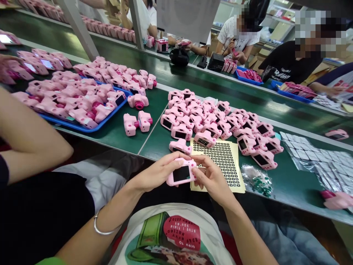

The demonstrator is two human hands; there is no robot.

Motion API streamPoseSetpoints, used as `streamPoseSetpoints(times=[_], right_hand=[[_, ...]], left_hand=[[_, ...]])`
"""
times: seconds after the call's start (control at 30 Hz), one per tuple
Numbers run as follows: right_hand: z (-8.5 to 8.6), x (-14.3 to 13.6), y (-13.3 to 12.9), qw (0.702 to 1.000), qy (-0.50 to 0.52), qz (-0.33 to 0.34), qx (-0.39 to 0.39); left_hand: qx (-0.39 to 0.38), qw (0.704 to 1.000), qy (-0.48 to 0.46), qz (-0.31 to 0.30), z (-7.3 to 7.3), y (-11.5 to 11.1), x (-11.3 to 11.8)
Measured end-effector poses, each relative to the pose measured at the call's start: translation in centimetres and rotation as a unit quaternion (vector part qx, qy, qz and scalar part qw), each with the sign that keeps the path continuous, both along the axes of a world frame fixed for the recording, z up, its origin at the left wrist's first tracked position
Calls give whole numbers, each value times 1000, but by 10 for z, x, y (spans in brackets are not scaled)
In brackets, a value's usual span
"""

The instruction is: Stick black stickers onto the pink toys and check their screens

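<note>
Between both hands is a pink toy camera [181, 174], its dark screen facing me, held over the front edge of the green bench. My left hand [162, 169] grips its left side, with the thumb along the top. My right hand [210, 175] closes on its right end, thumb near the buttons; some of its fingers are hidden behind the camera. Just beyond lies a yellowish sheet of small black square stickers [228, 158], partly under the pile. Several more pink cameras [205, 139] are heaped past the sheet, most with screens showing.
A blue tray [95, 129] heaped with pink cameras stands at the left. Right of the sheet lie a small bag of green pieces [259, 180] and bagged white rectangular parts [309, 151]. A neighbour's arm [35, 136] reaches in at left. Co-workers sit across the green bench [154, 141].
</note>
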State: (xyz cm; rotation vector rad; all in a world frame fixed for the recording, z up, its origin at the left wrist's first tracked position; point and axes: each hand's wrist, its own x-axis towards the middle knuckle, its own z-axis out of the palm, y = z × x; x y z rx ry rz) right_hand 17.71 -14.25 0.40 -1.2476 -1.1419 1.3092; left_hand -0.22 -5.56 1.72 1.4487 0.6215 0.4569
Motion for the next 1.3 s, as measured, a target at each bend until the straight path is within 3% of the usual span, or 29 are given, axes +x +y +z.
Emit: streamPoseSetpoints(times=[0.13,0.23,0.27,0.33,0.43,0.5,0.6,0.7,0.83,0.97,1.13,1.3], right_hand=[[-3,11,-3,1000,20,9,-17],[-3,20,-6,999,-47,27,8],[-1,25,-8,996,-86,24,29],[11,39,-17,985,-153,7,76],[41,77,-46,976,-184,-19,117],[61,107,-69,964,-210,-45,159],[72,128,-80,887,-361,-105,270],[50,102,-48,852,-447,-138,235],[-4,52,8,844,-479,-133,201],[-41,44,28,838,-507,-136,148],[-42,49,38,835,-541,-98,29],[-39,44,43,832,-548,-92,11]], left_hand=[[-8,1000,-1,-29,-3,-7,4],[-12,997,27,-74,-1,-9,4],[14,997,49,-63,-1,-8,4],[133,984,120,25,-1,-2,2],[358,890,221,175,-8,13,2],[423,859,226,180,-18,23,5],[432,878,181,100,-33,33,12],[430,887,157,52,-42,35,18],[415,895,143,74,-46,36,18],[399,901,142,98,-46,35,15],[389,903,140,118,-48,27,10],[380,902,147,146,-50,19,7]])
